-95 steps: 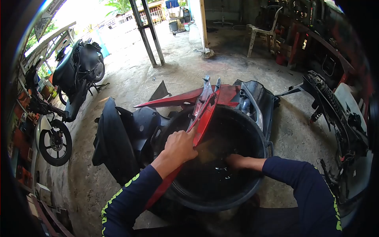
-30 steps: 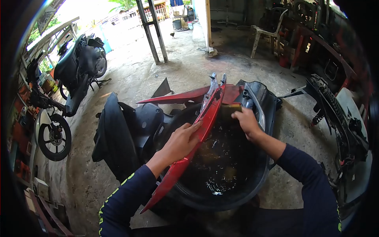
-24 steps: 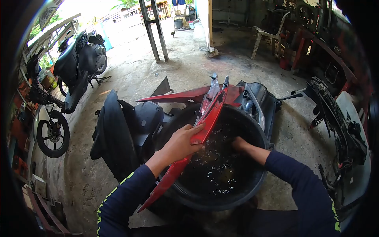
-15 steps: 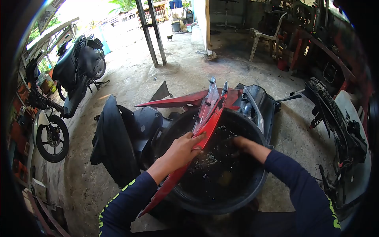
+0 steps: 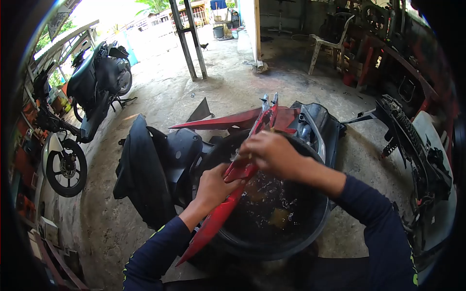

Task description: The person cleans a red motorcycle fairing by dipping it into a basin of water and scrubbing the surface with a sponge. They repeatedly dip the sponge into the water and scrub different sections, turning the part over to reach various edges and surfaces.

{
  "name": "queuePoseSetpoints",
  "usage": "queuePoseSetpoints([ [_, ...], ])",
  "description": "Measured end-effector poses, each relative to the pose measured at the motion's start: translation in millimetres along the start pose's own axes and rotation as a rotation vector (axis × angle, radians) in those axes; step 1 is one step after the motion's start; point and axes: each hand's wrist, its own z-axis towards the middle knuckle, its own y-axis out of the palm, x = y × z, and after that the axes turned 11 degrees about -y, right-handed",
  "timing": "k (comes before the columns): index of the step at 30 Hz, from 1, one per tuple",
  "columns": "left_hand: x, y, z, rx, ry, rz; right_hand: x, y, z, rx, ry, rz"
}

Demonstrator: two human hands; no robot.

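My left hand (image 5: 212, 186) is closed around the middle of a long red motorcycle fairing panel (image 5: 217, 219), which slants across a black tub (image 5: 272, 254). My right hand (image 5: 273, 154) is curled against the upper part of the same panel. Its fingers are bent and slightly blurred, so what they hold, if anything, is hidden. Below the hands, dark water (image 5: 257, 206) with glints and bubbles fills part of the tub. A yellowish piece (image 5: 279, 218) shows in the water.
Black body panels (image 5: 145, 174) lean left of the tub. Another red panel (image 5: 218, 121) and a grey-black part (image 5: 318, 121) lie behind it. A partly stripped motorcycle frame (image 5: 407, 145) stands right, parked motorcycles (image 5: 92, 92) left. Farther back are a post (image 5: 187, 43) and a chair (image 5: 332, 43).
My right hand has risen from the water in the tub onto the red fairing panel. My left hand keeps its hold, and the panel has turned slightly.
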Motion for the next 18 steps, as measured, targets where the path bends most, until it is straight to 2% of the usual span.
queuePoseSetpoints([
  [2, 1, -4, -9, -0.075, -0.239, 0.039, -11, 22, -24, -0.048, -0.098, -0.236],
  [3, 10, -10, -11, -0.095, -0.292, -0.053, -12, 32, -33, -0.05, -0.104, -0.237],
  [4, 8, -10, -10, -0.092, -0.293, -0.054, -12, 42, -40, -0.031, -0.093, -0.258],
  [6, -4, -7, -5, -0.12, -0.174, -0.043, -6, 41, -42, -0.015, -0.092, -0.277],
  [8, -5, 4, -5, -0.109, -0.088, -0.104, 9, 26, -36, -0.072, 0.004, -0.348],
  [10, 1, 14, -4, -0.127, -0.189, -0.198, 28, 30, -42, -0.065, -0.015, -0.345],
  [14, -4, 26, -6, -0.077, -0.088, -0.206, 15, 33, -51, -0.16, -0.121, -0.347],
  [16, -8, 28, -6, -0.06, -0.09, -0.157, 14, 19, -50, -0.142, -0.165, -0.348],
  [18, 2, 21, -7, -0.09, -0.145, -0.196, 32, 14, -48, -0.03, -0.084, -0.343],
])
